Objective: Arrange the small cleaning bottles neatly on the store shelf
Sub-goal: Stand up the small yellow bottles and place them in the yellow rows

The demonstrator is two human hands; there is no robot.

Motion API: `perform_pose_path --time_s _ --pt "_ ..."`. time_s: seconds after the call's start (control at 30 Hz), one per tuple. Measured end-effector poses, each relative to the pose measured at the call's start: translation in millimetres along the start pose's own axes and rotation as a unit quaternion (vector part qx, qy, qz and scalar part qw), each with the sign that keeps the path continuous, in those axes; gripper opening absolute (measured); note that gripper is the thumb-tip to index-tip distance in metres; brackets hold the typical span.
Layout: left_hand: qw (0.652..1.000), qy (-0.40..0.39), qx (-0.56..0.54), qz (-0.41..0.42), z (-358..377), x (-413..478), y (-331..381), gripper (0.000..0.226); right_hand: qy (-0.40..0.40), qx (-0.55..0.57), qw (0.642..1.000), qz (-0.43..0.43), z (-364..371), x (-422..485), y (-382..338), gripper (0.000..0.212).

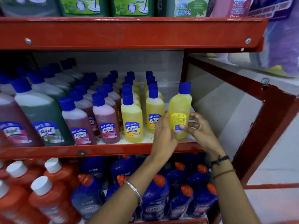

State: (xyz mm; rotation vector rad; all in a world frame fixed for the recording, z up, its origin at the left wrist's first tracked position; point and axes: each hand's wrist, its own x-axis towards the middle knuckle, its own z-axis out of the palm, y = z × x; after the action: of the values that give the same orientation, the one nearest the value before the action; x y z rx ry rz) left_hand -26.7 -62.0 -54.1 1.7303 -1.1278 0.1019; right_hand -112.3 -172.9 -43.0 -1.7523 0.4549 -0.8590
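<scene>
**Yellow bottle turned back-to-front, both hands on it**

Small yellow cleaner bottle (pixel 179 109), right of centre in frame, standing on the middle shelf (pixel 97 150) at the right end of the yellow rows. Blue screw cap, translucent plastic, slightly waisted body. Its back label faces out; neighbours show the blue front label.

Left hand (pixel 163 135) wraps the bottle's lower left side, fingers closed against it. Right hand (pixel 199 128) pinches the lower right edge, thumb on the label, fingertips behind. Both clamped on the same bottle.

Step in hand, by my reading: squaring this bottle into a third yellow row. Next move likely calls for a half turn so the front label faces out, then a nudge left, flush with the front yellow bottle (pixel 155 110) just beside it.

Outward: another yellow row (pixel 131 120), then pink small bottles (pixel 106 120), larger green bottle (pixel 43 117) at centre left. Shelf is red painted metal with a pale, speckled liner. Lower frame: dark blue bottles with orange caps (pixel 155 196), orange bottles with white caps (pixel 48 199)
</scene>
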Motion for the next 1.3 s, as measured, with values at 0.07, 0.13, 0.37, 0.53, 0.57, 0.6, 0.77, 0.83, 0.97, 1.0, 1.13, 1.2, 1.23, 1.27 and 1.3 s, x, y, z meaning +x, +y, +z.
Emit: perform_pose_path --time_s 0.07,0.13,0.37,0.53,0.57,0.6,0.77,0.83,0.97,1.0,1.13,1.2,1.23,1.27,1.3 --pt "0.999 0.015 0.026 0.016 -15.7 -9.0 -7.8 0.069 -0.012 0.000 1.000 -0.011 16.2 -2.8 -0.3 0.035" --pt "0.999 0.028 0.041 0.014 -28.5 -16.0 -16.2 0.070 -0.023 0.011 1.000 -0.010 33.3 -6.8 -1.6 0.036" --pt "0.996 0.030 0.079 0.003 -49.1 -28.5 -31.7 0.055 0.007 -0.032 0.999 -0.007 58.2 -13.5 1.1 0.032" --pt "0.998 0.047 0.039 0.015 -47.4 -32.3 -32.0 0.032 0.042 -0.081 0.995 -0.029 63.0 -25.0 -2.6 0.027" --pt "0.998 0.052 0.027 0.020 -47.9 -33.2 -32.7 0.028 0.039 -0.082 0.995 -0.031 66.0 -26.5 -5.1 0.029" --pt "0.998 0.057 0.016 0.026 -49.3 -33.6 -34.0 0.024 0.037 -0.082 0.995 -0.033 69.7 -27.2 -8.9 0.024" --pt "0.997 0.034 -0.008 0.062 -58.0 -32.7 -36.9 0.026 0.060 -0.079 0.995 -0.027 82.4 -21.6 -19.5 0.033" --pt "0.997 0.018 -0.021 0.067 -60.1 -33.1 -37.2 0.036 0.059 -0.048 0.997 -0.021 83.0 -19.1 -18.4 0.033" --pt "0.998 0.027 -0.020 0.056 -61.0 -35.9 -39.5 0.039 0.029 -0.048 0.998 -0.039 74.9 -16.8 -10.0 0.015" --pt "0.998 0.030 -0.023 0.046 -61.4 -36.8 -38.9 0.037 0.026 -0.050 0.997 -0.042 72.6 -16.7 -9.4 0.015" --pt "0.999 0.028 0.000 0.039 -62.2 -38.1 -33.8 0.042 0.002 0.008 0.999 -0.038 67.9 -11.0 -8.3 0.020" --pt "0.998 0.033 0.026 0.049 -60.7 -37.0 -32.5 0.045 -0.002 0.030 0.999 -0.027 67.5 -8.0 -7.1 0.023" --pt "0.998 0.032 0.033 0.047 -59.8 -36.1 -32.1 0.047 -0.002 0.034 0.999 -0.023 67.4 -6.8 -5.9 0.023" --pt "0.998 0.028 0.038 0.042 -58.8 -35.6 -32.0 0.049 -0.002 0.035 0.999 -0.021 67.2 -6.7 -4.9 0.024" --pt "0.998 0.021 0.045 0.034 -57.8 -34.9 -32.1 0.050 -0.002 0.035 0.999 -0.022 67.0 -6.6 -3.5 0.025"
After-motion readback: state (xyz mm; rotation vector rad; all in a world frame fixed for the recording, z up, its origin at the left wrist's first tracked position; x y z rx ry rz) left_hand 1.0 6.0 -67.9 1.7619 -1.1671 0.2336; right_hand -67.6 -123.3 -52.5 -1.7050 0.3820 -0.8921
